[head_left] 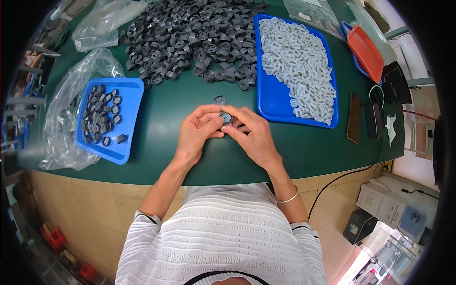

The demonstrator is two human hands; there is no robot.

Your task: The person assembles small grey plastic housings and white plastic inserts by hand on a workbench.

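At the centre of the green bench [156,137], just above the person's lap, a small round dark-grey plastic part [226,117] was held between both hands. The left hand [197,130] had its grip pinched on the part from the nine o'clock side, thumb and forefinger closed on its rim; the right hand [254,135] pinched it from three o'clock, fingertips pressed onto its face. Held that way, clear of the bench and turned up to the eyes, the part seemed steadied by one hand while the other pressed on it, though whether something was being fitted into it could not be told.

Just beyond the fingers, at twelve o'clock, a single loose grey part [219,99] lay on the bench, near to hand. Farther out at twelve o'clock spread a large heap of dark-grey parts [190,38], probably kept within an arm's reach. At one to two o'clock a blue tray [270,102] held a mass of pale-grey small pieces [299,61]. At nine o'clock a second blue tray [126,121] held a smaller lot of dark parts [99,118], set apart from the heap, perhaps to keep them sorted; a clear plastic bag [66,104] lay under and around it. At three o'clock lay a dark phone [354,118], and past it an orange tray [365,52].
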